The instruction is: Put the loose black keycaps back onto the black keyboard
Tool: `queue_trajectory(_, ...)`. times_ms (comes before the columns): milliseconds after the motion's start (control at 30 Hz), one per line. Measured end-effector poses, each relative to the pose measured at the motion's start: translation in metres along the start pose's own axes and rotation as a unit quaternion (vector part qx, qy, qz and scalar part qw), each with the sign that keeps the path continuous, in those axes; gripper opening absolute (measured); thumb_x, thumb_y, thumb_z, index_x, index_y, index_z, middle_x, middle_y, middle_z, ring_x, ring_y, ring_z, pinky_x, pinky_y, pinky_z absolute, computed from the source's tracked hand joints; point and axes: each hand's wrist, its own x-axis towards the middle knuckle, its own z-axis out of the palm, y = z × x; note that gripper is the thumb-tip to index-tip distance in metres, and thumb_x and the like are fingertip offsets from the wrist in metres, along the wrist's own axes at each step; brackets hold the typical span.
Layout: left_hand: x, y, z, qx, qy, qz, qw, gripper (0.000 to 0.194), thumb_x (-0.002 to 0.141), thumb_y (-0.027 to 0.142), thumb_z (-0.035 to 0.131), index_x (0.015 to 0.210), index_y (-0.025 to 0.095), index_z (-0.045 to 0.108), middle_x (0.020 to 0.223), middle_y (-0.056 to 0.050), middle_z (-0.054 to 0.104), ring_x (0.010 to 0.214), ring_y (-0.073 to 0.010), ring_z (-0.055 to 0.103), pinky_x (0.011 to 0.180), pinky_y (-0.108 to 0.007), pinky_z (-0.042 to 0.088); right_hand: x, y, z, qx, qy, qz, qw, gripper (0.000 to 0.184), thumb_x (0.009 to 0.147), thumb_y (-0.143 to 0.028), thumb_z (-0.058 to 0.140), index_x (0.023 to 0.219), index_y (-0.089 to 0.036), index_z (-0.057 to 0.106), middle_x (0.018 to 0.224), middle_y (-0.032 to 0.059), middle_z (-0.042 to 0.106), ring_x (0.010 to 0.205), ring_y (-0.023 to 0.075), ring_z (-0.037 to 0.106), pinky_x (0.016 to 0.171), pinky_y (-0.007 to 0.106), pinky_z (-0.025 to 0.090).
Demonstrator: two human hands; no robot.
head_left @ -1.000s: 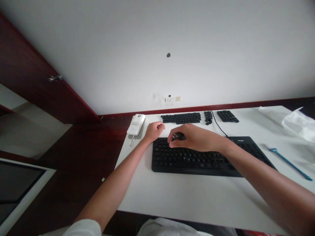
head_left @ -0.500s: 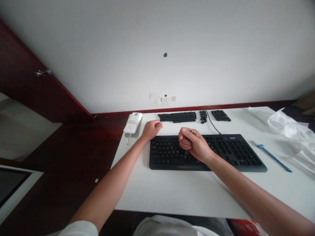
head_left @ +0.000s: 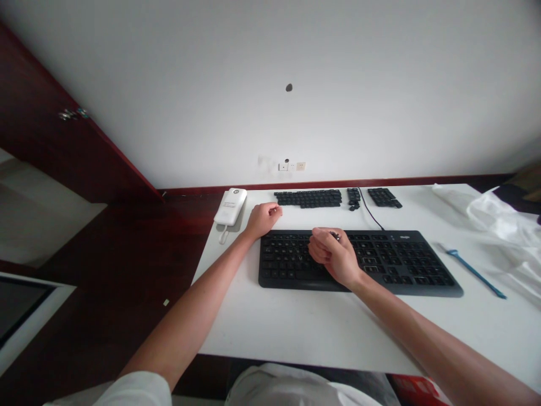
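Note:
A black keyboard lies flat on the white table, its key switches showing bare in places. Over its middle, my right hand is closed in a fist around a small tool; only a dark, silvery end sticks out at the top, and the rest is hidden. My left hand rests at the keyboard's back left corner with curled fingers; what they hold, if anything, cannot be seen. Behind the keyboard lie loose black keycaps in groups: a wide block, a narrow cluster and a number-pad block.
A white power bank with a short cable lies at the table's back left. To the keyboard's right is a blue brush, near a crumpled white plastic bag. The keyboard's cord runs toward the wall. The white table ends close to my body.
My right fist has tilted and lowered slightly over the keyboard, and less of the tool's end shows. My left hand stays put. The whole view has shifted a little.

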Motion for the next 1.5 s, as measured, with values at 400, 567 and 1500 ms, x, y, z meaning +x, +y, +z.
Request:
queue_trajectory(400,-0.001,0.000,-0.001,0.006,0.000,0.000,1.000,0.030,0.094,0.033,0.053,0.078,0.017,0.073,0.065,0.000,0.061,0.062,-0.0132,0.051,0.061,-0.027,0.031,-0.009,0.002,0.000,-0.048,-0.030,-0.076,0.995,0.041,0.099,-0.045,0.066,0.070,-0.020,0.052,0.065,-0.0020,0.042,0.058,0.0125,0.038,0.053,0.029,0.030)
queue_trajectory(567,0.000,-0.001,0.000,0.002,-0.001,-0.002,1.000,0.031,0.095,0.034,0.053,0.077,0.017,0.073,0.065,0.000,0.061,0.062,-0.0131,0.051,0.060,-0.027,0.031,-0.008,0.007,-0.005,-0.065,-0.012,-0.070,0.995,0.057,0.097,-0.048,0.068,0.059,-0.022,0.036,0.057,-0.0058,0.027,0.052,0.0091,0.022,0.048,0.028,0.016)
queue_trajectory(1500,0.000,-0.001,0.001,0.012,0.003,-0.006,1.000,0.030,0.094,0.033,0.055,0.076,0.017,0.072,0.060,0.001,0.057,0.059,-0.0130,0.048,0.059,-0.028,0.028,-0.017,0.022,0.000,-0.151,0.016,-0.081,0.985,0.056,0.101,-0.048,0.059,0.057,-0.022,0.036,0.053,-0.0038,0.033,0.050,0.0098,0.026,0.048,0.029,0.020)
